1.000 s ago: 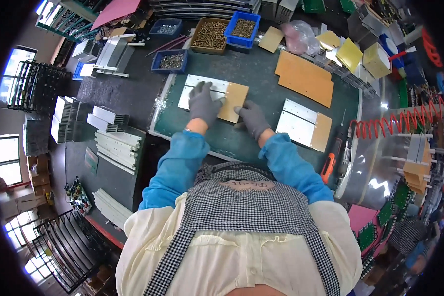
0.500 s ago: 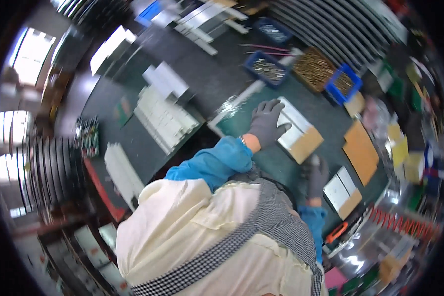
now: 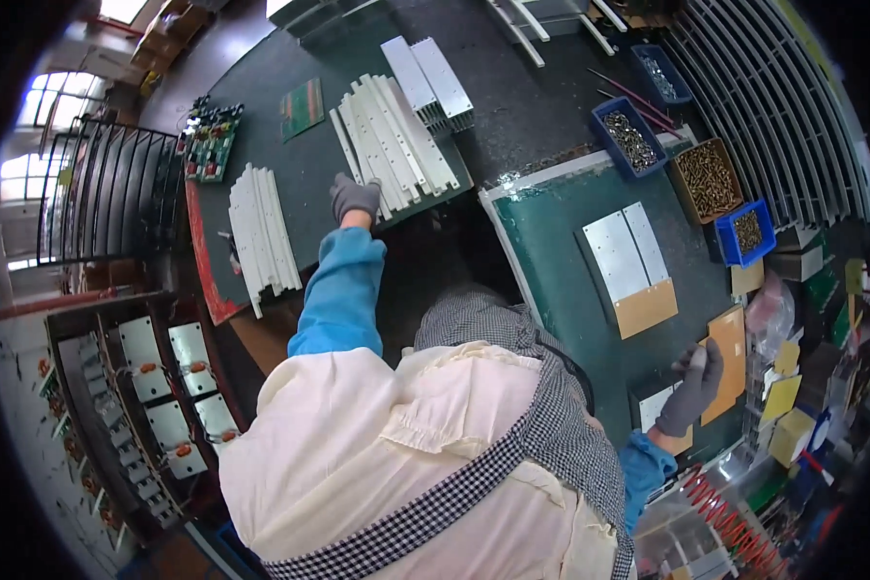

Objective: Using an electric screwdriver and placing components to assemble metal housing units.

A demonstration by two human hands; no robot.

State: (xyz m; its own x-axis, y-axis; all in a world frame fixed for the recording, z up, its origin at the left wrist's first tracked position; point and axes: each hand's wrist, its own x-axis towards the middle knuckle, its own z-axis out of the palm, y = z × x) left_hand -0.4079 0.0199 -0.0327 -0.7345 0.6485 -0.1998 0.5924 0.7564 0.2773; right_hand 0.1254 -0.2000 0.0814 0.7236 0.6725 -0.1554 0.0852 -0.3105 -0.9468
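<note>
My left hand [image 3: 355,200], in a grey glove, is at the near end of a pile of white metal strips [image 3: 396,145] on the left table. Its fingers are apart around the end of the leftmost strip, and I see no firm grip. Over the right bench, my right hand [image 3: 692,389], also gloved, has loosely bent fingers that are apart with nothing visible in them. Below it lies a small silver plate with a tan end [image 3: 655,406], partly covered by the hand. A larger pair of silver plates [image 3: 628,253] with a tan piece [image 3: 648,309] lies on the green bench top.
A second strip stack [image 3: 261,232], finned metal blocks [image 3: 427,82] and circuit boards [image 3: 213,140] are on the left table. Screws fill a dark blue bin [image 3: 630,138], a cardboard box [image 3: 706,182] and a bright blue bin [image 3: 744,234]. A gap separates the tables.
My left hand has left the silver plates and swung left to the white strips. My right hand has moved away from the tan piece, to the right. The view has turned left.
</note>
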